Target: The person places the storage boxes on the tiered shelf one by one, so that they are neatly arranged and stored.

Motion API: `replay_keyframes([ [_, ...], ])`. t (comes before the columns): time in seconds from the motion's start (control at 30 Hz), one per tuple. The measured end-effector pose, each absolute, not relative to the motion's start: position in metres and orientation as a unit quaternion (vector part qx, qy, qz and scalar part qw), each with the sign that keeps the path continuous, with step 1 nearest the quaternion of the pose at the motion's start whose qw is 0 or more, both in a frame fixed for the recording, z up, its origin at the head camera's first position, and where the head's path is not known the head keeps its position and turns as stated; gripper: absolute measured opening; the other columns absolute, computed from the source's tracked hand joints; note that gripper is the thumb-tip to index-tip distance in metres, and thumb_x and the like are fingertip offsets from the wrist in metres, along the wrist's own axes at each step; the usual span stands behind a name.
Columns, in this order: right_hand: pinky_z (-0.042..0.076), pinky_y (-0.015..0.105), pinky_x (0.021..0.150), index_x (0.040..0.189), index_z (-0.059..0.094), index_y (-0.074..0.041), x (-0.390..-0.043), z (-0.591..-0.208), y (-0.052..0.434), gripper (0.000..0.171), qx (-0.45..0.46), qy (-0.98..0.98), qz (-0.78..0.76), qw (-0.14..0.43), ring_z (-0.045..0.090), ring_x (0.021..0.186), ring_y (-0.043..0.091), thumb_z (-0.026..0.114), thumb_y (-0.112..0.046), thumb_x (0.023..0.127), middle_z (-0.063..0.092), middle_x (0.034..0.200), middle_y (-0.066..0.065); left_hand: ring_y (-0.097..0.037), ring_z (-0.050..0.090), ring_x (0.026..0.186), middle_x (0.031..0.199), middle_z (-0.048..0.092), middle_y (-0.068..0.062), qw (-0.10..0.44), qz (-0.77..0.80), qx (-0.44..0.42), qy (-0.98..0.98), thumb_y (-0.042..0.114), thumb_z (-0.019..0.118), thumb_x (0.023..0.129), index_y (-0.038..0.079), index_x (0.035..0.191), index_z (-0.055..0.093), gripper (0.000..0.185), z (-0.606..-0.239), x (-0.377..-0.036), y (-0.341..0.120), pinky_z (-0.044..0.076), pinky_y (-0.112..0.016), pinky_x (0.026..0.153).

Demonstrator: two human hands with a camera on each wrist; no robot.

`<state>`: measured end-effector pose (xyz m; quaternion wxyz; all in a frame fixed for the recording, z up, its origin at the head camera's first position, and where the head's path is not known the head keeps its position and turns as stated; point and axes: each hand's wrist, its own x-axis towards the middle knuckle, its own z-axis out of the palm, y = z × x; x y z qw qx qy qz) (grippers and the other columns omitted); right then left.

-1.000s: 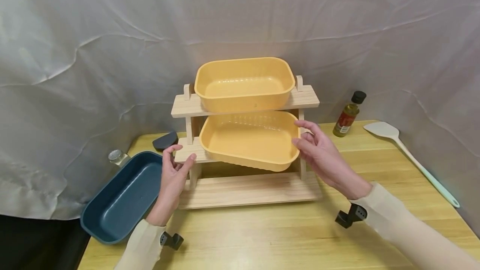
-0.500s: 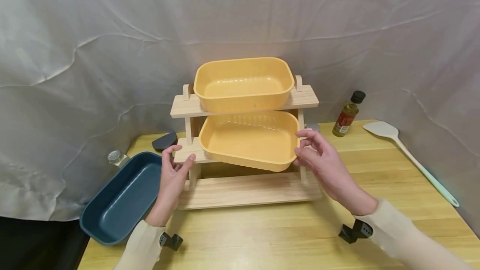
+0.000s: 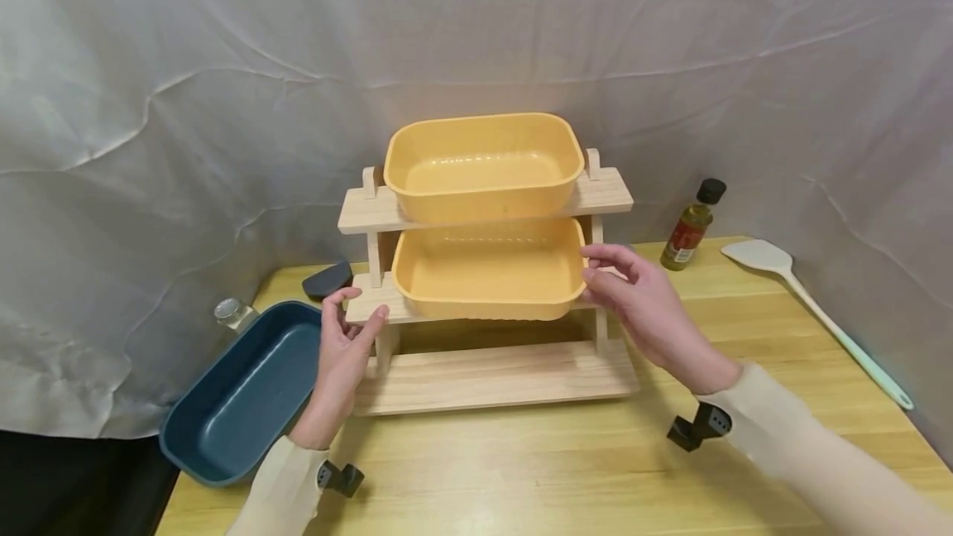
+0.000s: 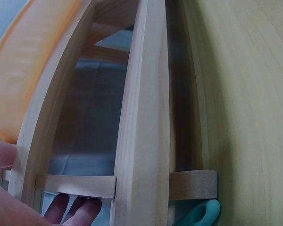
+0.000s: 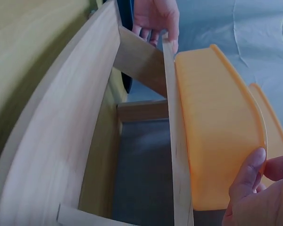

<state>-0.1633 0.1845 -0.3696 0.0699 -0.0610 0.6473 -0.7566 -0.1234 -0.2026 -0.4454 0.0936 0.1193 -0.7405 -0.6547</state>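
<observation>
1. Wooden rack [image 3: 487, 375] on bench [image 3: 521, 470]; two shelves, one yellow tub each.
2. Lower yellow tub [image 3: 487, 271] level on middle shelf, nothing inside; upper yellow tub [image 3: 484, 164] on top shelf, likewise bare.
3. Right hand [image 3: 640, 308] at lower tub's right rim, thumb and fingertips pinching it.
4. Left hand [image 3: 342, 354] gripping left end of middle shelf, thumb on top.
5. Blue tub [image 3: 246, 395] left of rack, hollow, overhanging bench edge.
6. Oil bottle [image 3: 692, 226] and spatula [image 3: 811, 313] far right.

Wooden table [image 3: 521, 470] (light), rack [image 3: 491, 375], blue dish [image 3: 246, 395]
</observation>
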Motion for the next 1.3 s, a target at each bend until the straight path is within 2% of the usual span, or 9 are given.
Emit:
replay_keyframes([
  [0.17, 0.059, 0.026, 0.090, 0.143, 0.056, 0.010, -0.175, -0.368, 0.185, 0.038, -0.065, 0.654, -0.750, 0.077, 0.068, 0.094, 0.015, 0.066, -0.002, 0.108, 0.058, 0.119, 0.012, -0.015, 0.051, 0.087, 0.124, 0.044, -0.004, 0.098, -0.661, 0.118, -0.734, 0.027, 0.076, 0.106, 0.014, 0.151, 0.040, 0.059, -0.445, -0.124, -0.202, 0.042, -0.024, 0.069],
  [0.4, 0.059, 0.024, 0.088, 0.145, 0.056, 0.011, -0.185, -0.367, 0.188, 0.041, -0.061, 0.644, -0.757, 0.088, 0.068, 0.094, 0.012, 0.066, -0.001, 0.108, 0.063, 0.112, 0.008, -0.012, 0.050, 0.082, 0.119, 0.044, -0.004, 0.103, -0.673, 0.110, -0.724, 0.022, 0.076, 0.106, 0.012, 0.149, 0.041, 0.056, -0.448, -0.125, -0.202, 0.042, -0.023, 0.069],
  [0.73, 0.059, 0.024, 0.089, 0.146, 0.055, 0.011, -0.190, -0.365, 0.188, 0.042, -0.061, 0.646, -0.754, 0.098, 0.069, 0.096, 0.012, 0.066, -0.003, 0.108, 0.063, 0.117, 0.012, -0.012, 0.050, 0.085, 0.123, 0.044, -0.004, 0.103, -0.669, 0.111, -0.727, 0.023, 0.076, 0.106, 0.012, 0.150, 0.040, 0.057, -0.447, -0.125, -0.202, 0.043, -0.023, 0.071],
  [0.97, 0.059, 0.023, 0.089, 0.145, 0.057, 0.009, -0.190, -0.366, 0.187, 0.040, -0.059, 0.645, -0.755, 0.099, 0.068, 0.096, 0.012, 0.067, -0.004, 0.108, 0.063, 0.116, 0.010, -0.012, 0.050, 0.083, 0.130, 0.045, -0.003, 0.105, -0.672, 0.108, -0.725, 0.021, 0.076, 0.106, 0.012, 0.149, 0.041, 0.056, -0.447, -0.124, -0.203, 0.042, -0.023, 0.069],
  [1.23, 0.058, 0.027, 0.095, 0.144, 0.055, 0.008, -0.191, -0.370, 0.190, 0.037, -0.076, 0.624, -0.775, 0.066, 0.069, 0.103, 0.016, 0.064, -0.009, 0.112, 0.066, 0.127, 0.012, -0.013, 0.051, 0.084, 0.124, 0.045, -0.004, 0.103, -0.672, 0.111, -0.724, 0.022, 0.076, 0.106, 0.012, 0.149, 0.041, 0.056, -0.447, -0.124, -0.202, 0.043, -0.025, 0.070],
  [1.3, 0.058, 0.028, 0.096, 0.143, 0.055, 0.008, -0.191, -0.371, 0.192, 0.037, -0.079, 0.613, -0.784, 0.058, 0.070, 0.103, 0.016, 0.065, -0.009, 0.111, 0.067, 0.124, 0.012, -0.012, 0.051, 0.084, 0.124, 0.045, -0.003, 0.103, -0.673, 0.111, -0.724, 0.022, 0.076, 0.106, 0.012, 0.149, 0.041, 0.056, -0.447, -0.124, -0.202, 0.043, -0.025, 0.070],
])
